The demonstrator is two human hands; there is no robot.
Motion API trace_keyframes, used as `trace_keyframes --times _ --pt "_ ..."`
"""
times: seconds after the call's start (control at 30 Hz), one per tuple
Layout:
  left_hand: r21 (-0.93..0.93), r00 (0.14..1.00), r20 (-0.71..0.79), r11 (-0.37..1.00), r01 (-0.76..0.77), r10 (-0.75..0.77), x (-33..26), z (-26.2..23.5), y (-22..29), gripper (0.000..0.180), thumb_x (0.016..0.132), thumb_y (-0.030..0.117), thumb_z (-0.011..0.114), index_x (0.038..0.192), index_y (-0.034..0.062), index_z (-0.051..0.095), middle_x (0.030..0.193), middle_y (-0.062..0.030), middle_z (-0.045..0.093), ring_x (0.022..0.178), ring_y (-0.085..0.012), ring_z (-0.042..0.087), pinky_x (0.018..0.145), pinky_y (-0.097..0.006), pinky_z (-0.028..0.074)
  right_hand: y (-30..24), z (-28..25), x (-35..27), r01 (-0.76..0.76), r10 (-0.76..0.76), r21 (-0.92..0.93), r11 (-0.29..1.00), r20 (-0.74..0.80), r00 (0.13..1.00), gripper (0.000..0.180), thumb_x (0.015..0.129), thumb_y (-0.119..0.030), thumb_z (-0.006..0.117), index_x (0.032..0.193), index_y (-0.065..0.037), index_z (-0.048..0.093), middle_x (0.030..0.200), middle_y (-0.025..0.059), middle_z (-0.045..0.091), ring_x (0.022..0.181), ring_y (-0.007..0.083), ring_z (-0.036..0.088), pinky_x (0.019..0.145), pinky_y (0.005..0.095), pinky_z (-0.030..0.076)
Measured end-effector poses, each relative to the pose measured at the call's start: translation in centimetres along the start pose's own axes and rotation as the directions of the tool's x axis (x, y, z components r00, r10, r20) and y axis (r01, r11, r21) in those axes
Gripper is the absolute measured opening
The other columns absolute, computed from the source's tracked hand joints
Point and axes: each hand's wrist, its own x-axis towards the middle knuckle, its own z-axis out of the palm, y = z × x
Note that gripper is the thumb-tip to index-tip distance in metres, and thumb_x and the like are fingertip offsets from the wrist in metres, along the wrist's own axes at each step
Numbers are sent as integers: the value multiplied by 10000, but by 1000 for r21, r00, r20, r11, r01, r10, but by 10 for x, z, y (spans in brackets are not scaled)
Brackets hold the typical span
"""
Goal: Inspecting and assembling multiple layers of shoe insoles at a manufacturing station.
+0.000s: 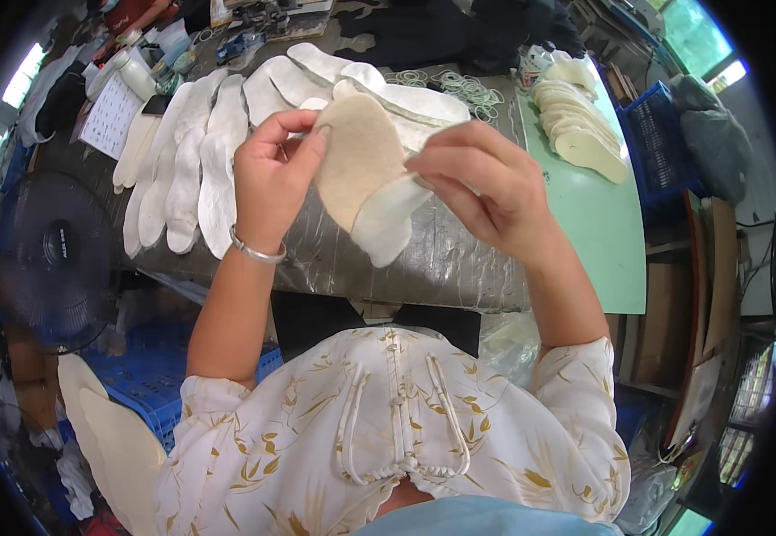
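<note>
A beige insole point(359, 152) is held up in front of me, above the dark table. My left hand point(270, 174) pinches its left edge between thumb and fingers. At its lower right hangs a thin white curled piece point(386, 228), partly separated from the beige layer. My right hand point(490, 183) is closed, fingertips pinched at the insole's right edge by the top of the white piece. Which layer those fingertips grip is hard to make out. Behind the hands lie bundles of white insoles point(272, 85), partly hidden by the held one.
More white insole bundles point(187, 179) lie in rows at the left. On a green board point(598, 232) at the right rests a fanned stack of cream insoles point(575, 116). Rubber bands point(475, 94) lie at the back. A fan point(57, 255) stands left; a blue crate point(660, 134) stands right.
</note>
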Motion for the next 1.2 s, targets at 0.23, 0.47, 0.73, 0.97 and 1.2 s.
trace_keyframes --times 0.23,0.47,0.73,0.97,1.2 --pt "-44 994 101 998 39 -34 -17 20 23 160 851 55 662 990 -23 649 808 -54 686 703 -59 623 631 -189 488 2 1 22 -169 162 116 979 68 984 281 746 88 634 1012 -3 641 906 108 662 796 232 640 706 301 506" --pt "-142 985 166 987 74 -50 -24 20 18 174 862 40 647 1015 -44 651 847 -51 686 744 -62 626 660 -192 503 -3 3 19 -227 228 35 973 -19 973 190 745 46 680 919 -25 651 880 86 647 748 210 640 671 281 520" --pt "-149 980 199 989 15 15 -27 16 17 168 851 -19 635 1014 -58 650 908 -79 682 798 -86 634 700 -202 515 -4 4 17 -205 210 68 976 -77 975 187 727 78 683 886 -16 652 873 90 651 746 218 641 670 282 522" --pt "-123 971 238 992 -3 33 -28 15 16 167 854 -43 608 1017 -60 646 956 -96 669 831 -110 641 715 -217 521 -5 4 15 -200 203 39 979 -100 974 217 721 111 654 888 -26 668 939 70 649 760 120 594 594 214 462" --pt "-156 966 240 986 -60 96 -29 15 17 157 870 -17 609 1019 -54 644 953 -88 671 844 -106 635 741 -215 507 -9 3 15 -290 296 91 953 -52 954 167 751 36 678 888 -61 667 962 50 676 788 155 647 532 243 482"
